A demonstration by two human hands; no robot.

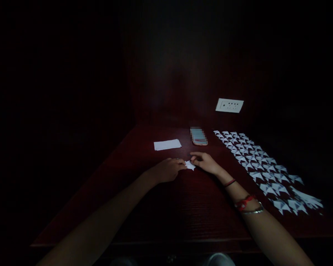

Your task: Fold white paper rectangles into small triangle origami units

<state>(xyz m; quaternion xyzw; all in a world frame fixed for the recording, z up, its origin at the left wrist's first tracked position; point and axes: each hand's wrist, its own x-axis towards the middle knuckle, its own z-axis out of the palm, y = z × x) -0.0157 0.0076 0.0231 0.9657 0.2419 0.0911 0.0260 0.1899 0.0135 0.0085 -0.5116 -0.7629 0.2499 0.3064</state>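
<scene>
Head view: small white paper piece [190,165] between both hands, pointed edges, partly covered. Left fingers [182,167] pinch its left edge. Right fingers [197,153] sit at its right edge, index extended, others bent; can't tell if they grip or just touch. Piece is over the counter [144,207]; can't tell if it rests flat.

Beyond left fingers: stack of flat white paper [167,145], edges slightly uneven, no folds visible. Beyond right fingers: phone [199,136], lying flat, screen blurred out. Farther, up and right of them: socket plate [224,105] on the wall.

Well right of right fingers: folded paper pieces [268,189] in slanting rows, similar pointed shapes; long white strips [306,198] bunched at the near right end.

Progress, judged from layout: many pieces look finished and lined up, the one in hand looks partly or fully folded, the stack looks unworked. Sheet count unclear.
</scene>
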